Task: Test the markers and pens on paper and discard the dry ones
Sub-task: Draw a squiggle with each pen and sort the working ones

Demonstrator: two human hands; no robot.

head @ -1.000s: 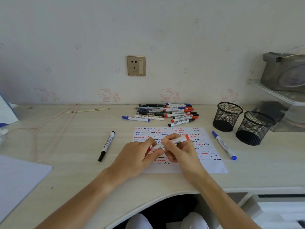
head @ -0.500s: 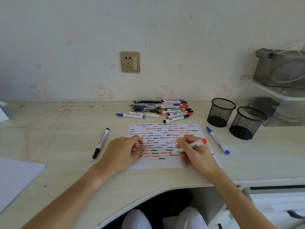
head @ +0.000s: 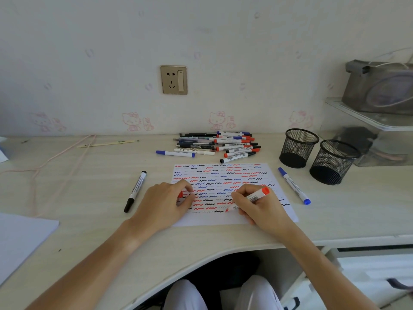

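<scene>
Progress check: the paper [head: 223, 175] lies flat on the desk [head: 89, 198], most of its area already filled with rows of red, blue and black squiggles; only a bare strip along the near edge is left. Right hand [head: 259, 206] grips a red marker [head: 252, 199] in a writing hold, fingers curled round the barrel, tip down on the lowest row of marks. Left hand [head: 165, 204] rests on the sheet's left side and pinches a small red piece, likely the cap [head: 180, 194]. A black marker [head: 135, 191] lies left of the sheet, a blue marker [head: 293, 185] right of it. A pile of markers and pens [head: 219, 146] sits beyond the sheet; cannot tell which are tested. Two mesh cups [head: 317, 155] look empty, so sorting seems largely undone.
</scene>
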